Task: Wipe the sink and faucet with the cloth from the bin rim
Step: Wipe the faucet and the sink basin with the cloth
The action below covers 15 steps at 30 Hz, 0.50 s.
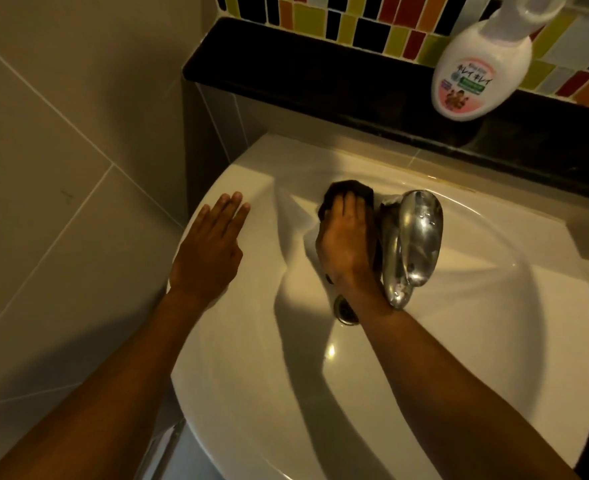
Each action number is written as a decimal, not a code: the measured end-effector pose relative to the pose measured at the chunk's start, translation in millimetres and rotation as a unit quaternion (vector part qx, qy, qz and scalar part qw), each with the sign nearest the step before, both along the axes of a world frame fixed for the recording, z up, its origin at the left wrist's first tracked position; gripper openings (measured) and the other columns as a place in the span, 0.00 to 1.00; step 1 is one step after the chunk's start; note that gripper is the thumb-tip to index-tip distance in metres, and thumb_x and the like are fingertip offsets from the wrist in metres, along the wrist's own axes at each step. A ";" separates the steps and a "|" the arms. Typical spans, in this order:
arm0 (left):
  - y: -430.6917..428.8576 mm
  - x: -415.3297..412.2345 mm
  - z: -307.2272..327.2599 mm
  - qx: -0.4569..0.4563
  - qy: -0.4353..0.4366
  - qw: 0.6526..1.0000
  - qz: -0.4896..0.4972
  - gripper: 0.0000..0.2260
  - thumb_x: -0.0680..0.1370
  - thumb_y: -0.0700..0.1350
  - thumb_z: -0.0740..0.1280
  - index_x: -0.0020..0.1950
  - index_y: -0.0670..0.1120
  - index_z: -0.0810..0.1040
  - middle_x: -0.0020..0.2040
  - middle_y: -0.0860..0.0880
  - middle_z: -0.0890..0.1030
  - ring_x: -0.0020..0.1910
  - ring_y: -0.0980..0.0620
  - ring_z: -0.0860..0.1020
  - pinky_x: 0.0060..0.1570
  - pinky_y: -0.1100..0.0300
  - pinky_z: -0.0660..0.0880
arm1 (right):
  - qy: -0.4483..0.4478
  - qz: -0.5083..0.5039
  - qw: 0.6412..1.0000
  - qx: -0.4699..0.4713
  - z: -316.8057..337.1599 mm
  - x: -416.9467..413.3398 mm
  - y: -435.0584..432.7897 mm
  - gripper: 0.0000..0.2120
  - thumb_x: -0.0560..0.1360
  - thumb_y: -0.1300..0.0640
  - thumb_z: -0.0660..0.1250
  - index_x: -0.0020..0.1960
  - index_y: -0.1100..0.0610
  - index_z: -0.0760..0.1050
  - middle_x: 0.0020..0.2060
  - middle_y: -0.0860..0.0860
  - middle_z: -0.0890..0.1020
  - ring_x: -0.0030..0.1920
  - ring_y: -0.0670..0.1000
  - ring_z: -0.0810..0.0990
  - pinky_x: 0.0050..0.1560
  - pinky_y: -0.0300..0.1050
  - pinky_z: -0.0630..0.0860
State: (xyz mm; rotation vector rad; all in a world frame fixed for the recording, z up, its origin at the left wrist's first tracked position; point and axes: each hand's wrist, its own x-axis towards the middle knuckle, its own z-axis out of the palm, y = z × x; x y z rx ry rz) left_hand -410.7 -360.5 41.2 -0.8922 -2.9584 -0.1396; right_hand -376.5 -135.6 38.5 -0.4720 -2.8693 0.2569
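A white sink (476, 306) fills the middle of the head view. Its chrome faucet (414, 240) rises from the back deck and reaches over the bowl. My right hand (345, 244) presses a dark cloth (352, 192) flat on the sink's back wall, just left of the faucet base, with the cloth touching the faucet's side. Most of the cloth is hidden under the hand. My left hand (210, 251) lies flat with fingers together on the sink's left rim and holds nothing. The metal drain (345, 311) shows partly under my right wrist.
A white pump soap bottle (476, 71) stands on the black ledge (320, 64) behind the sink, below a multicoloured tile wall (372, 19). Beige wall tiles (61, 168) lie to the left of the sink.
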 end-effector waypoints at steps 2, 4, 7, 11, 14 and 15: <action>-0.3 -1.1 -0.5 -0.003 0.001 1.000 -0.001 0.26 0.78 0.43 0.53 0.77 0.43 0.57 0.77 0.43 0.59 0.77 0.44 0.56 0.75 0.46 0.55 | 0.029 -0.011 0.999 -0.007 -1.3 -6.4 -0.7 0.21 0.78 0.58 0.54 0.67 0.66 0.67 0.64 0.65 0.73 0.65 0.65 0.71 0.70 0.58 0.63; -1.4 -1.6 -0.9 -0.006 0.003 1.000 -0.001 0.26 0.78 0.43 0.53 0.77 0.43 0.57 0.77 0.43 0.60 0.77 0.44 0.56 0.74 0.46 0.56 | 0.038 -0.027 0.999 -0.001 -6.3 -12.3 -9.1 0.20 0.76 0.58 0.57 0.66 0.66 0.69 0.62 0.64 0.76 0.63 0.64 0.73 0.69 0.57 0.65; -0.9 -1.0 -0.2 0.000 -0.002 1.000 -0.002 0.25 0.79 0.44 0.53 0.77 0.44 0.57 0.77 0.43 0.59 0.77 0.45 0.56 0.74 0.46 0.56 | 0.011 -0.008 0.999 -0.036 0.2 -21.1 -21.8 0.20 0.73 0.60 0.64 0.64 0.63 0.72 0.61 0.61 0.78 0.63 0.62 0.74 0.70 0.55 0.64; -1.8 -1.8 0.5 0.007 -0.012 1.000 -0.002 0.25 0.79 0.45 0.53 0.77 0.45 0.56 0.77 0.45 0.58 0.77 0.46 0.54 0.75 0.46 0.55 | 0.050 0.128 0.989 -0.046 -3.1 -10.3 -8.0 0.21 0.67 0.66 0.69 0.60 0.62 0.76 0.56 0.58 0.82 0.57 0.60 0.78 0.61 0.52 0.73; -3.3 -0.9 0.7 -0.001 -0.014 1.000 -0.003 0.26 0.79 0.44 0.53 0.77 0.45 0.55 0.78 0.45 0.57 0.77 0.46 0.53 0.75 0.47 0.53 | 0.078 0.169 0.982 -0.036 -12.7 17.9 7.1 0.19 0.70 0.66 0.58 0.60 0.63 0.76 0.55 0.58 0.81 0.57 0.59 0.78 0.61 0.53 0.72; -3.6 -0.4 1.4 -0.004 -0.014 1.000 -0.003 0.26 0.79 0.44 0.53 0.77 0.45 0.55 0.78 0.45 0.57 0.77 0.46 0.53 0.76 0.47 0.52 | 0.091 0.149 0.980 -0.090 -14.8 28.8 8.7 0.20 0.72 0.67 0.54 0.61 0.64 0.74 0.57 0.59 0.79 0.57 0.57 0.79 0.61 0.52 0.73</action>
